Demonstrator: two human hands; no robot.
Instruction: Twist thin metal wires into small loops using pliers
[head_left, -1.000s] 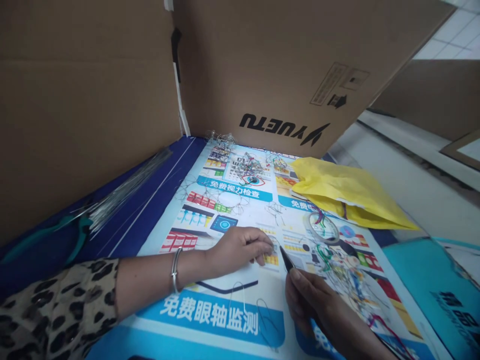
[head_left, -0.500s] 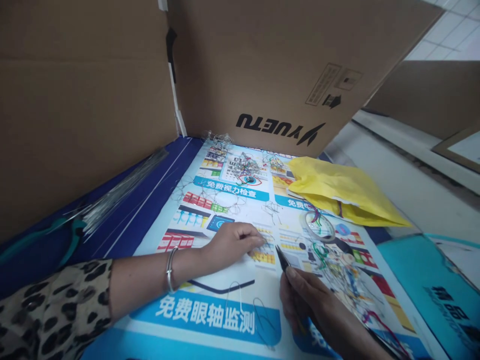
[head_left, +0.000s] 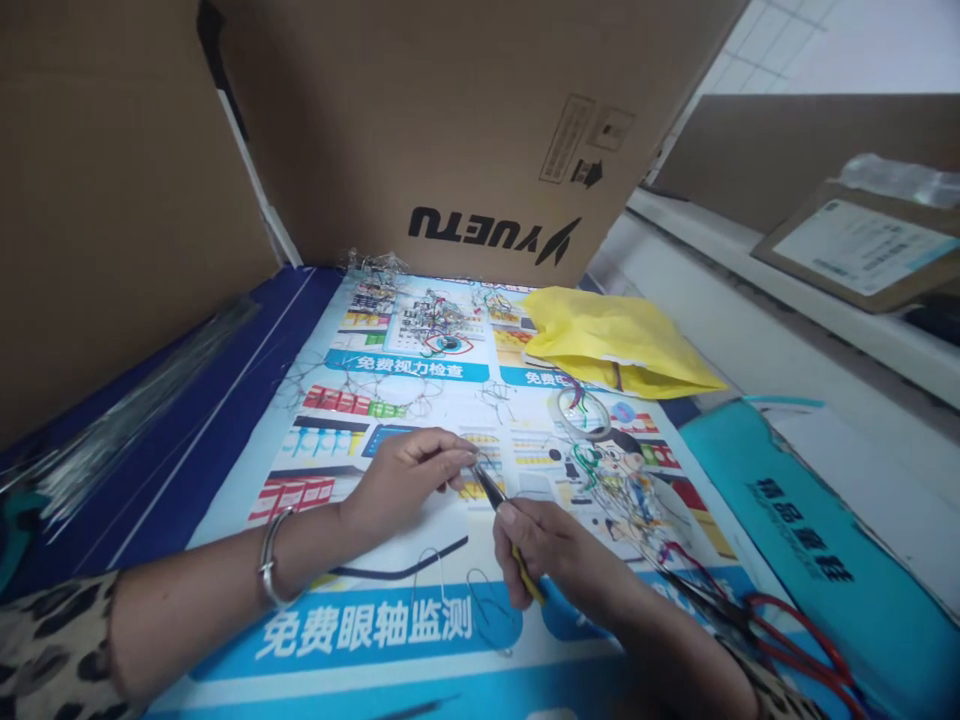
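Note:
My right hand [head_left: 544, 550] is closed around needle-nose pliers [head_left: 489, 488] with yellow handles, their dark jaws pointing up and left. The jaw tips meet the fingertips of my left hand [head_left: 409, 480], which pinches a thin wire [head_left: 484, 457], mostly hidden and hard to make out. Below the hands, a few bent wire pieces [head_left: 487, 610] lie on the printed sheet [head_left: 375, 655]. Wire loops [head_left: 420, 393] and a tangled wire heap [head_left: 435, 312] rest farther up the sheet. More tangled wire with coloured strands [head_left: 637, 500] is right of my right hand.
Cardboard panels [head_left: 420, 120] stand behind and at left. A bundle of straight wires [head_left: 142, 415] lies left. Right are a yellow bag [head_left: 615, 335], a clear ring-shaped roll [head_left: 559, 415], red-handled scissors [head_left: 806, 645] by my forearm, and a turquoise packet [head_left: 735, 450].
The pliers have come up to my left fingertips; before, a gap separated them. The view has shifted right, bringing the red-handled scissors and a labelled parcel into sight.

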